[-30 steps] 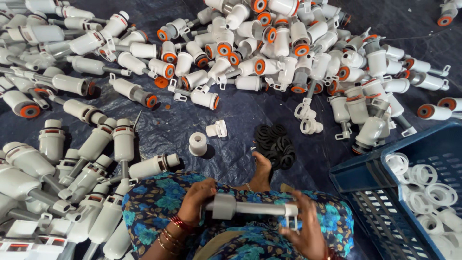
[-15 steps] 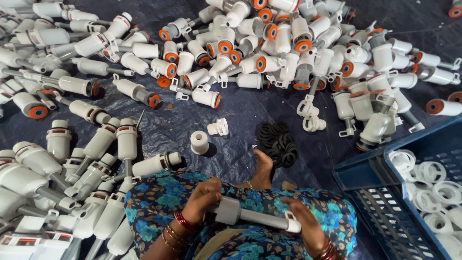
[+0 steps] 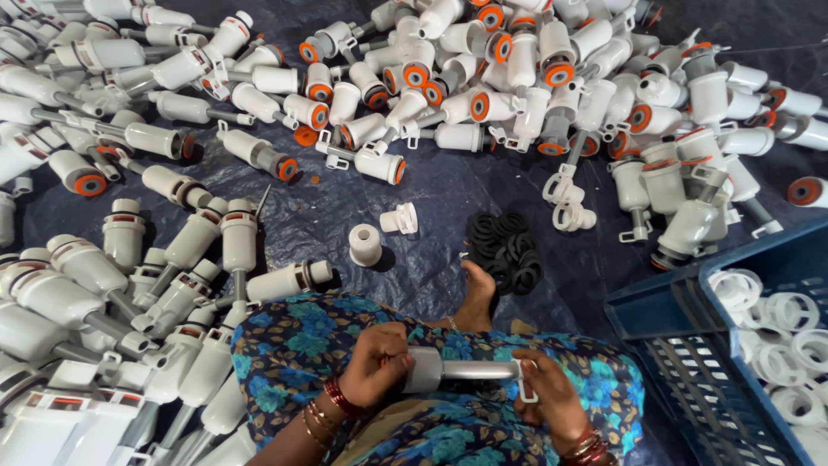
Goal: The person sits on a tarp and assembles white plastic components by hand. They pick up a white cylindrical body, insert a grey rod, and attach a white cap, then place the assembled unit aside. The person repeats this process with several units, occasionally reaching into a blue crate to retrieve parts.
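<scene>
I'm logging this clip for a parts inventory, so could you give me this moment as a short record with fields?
Held item: white plastic plunger part with a grey rod, lying across the lap
Left hand: left hand grips the wide white end
Right hand: right hand holds the rod's looped end
Ground cover: dark blue tarpaulin
Far side: heap of white parts with orange rings
Centre: pile of black rubber rings
Right: blue plastic crate holding white plastic rings

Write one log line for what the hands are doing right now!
left hand: grips white valve part | right hand: holds its clip end | black rings: beside foot | blue crate: white rings
</scene>
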